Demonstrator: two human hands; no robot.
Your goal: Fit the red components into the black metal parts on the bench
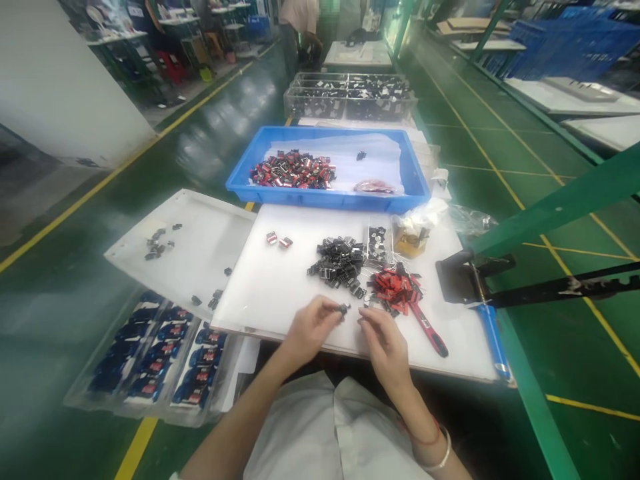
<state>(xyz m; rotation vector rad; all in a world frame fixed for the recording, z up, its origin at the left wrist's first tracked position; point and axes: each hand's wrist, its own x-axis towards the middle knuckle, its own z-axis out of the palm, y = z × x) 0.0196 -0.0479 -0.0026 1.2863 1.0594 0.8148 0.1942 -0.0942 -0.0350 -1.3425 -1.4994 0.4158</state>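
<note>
My left hand (pixel 310 328) pinches a small black component (pixel 344 308) between its fingertips, just above the front of a white work board (pixel 260 293). My right hand (pixel 384 340) sits close beside it with curled fingers, and I cannot tell whether they hold a small part. Behind my hands lie a heap of black metal-and-plastic parts (pixel 340 263) and a pile of red pieces (pixel 397 288). A red-and-black tool (pixel 430 337) lies to the right of my right hand. Two small red-and-black parts (pixel 279 241) rest further left.
A blue tray (pixel 327 200) lined with plastic holds red-and-black parts. To the left are a translucent tray (pixel 200 253) with black parts and a clear tray of blue packaged items (pixel 155 353). Clear bins (pixel 350 97), a person (pixel 300 20) and a green frame (pixel 550 213) stand beyond.
</note>
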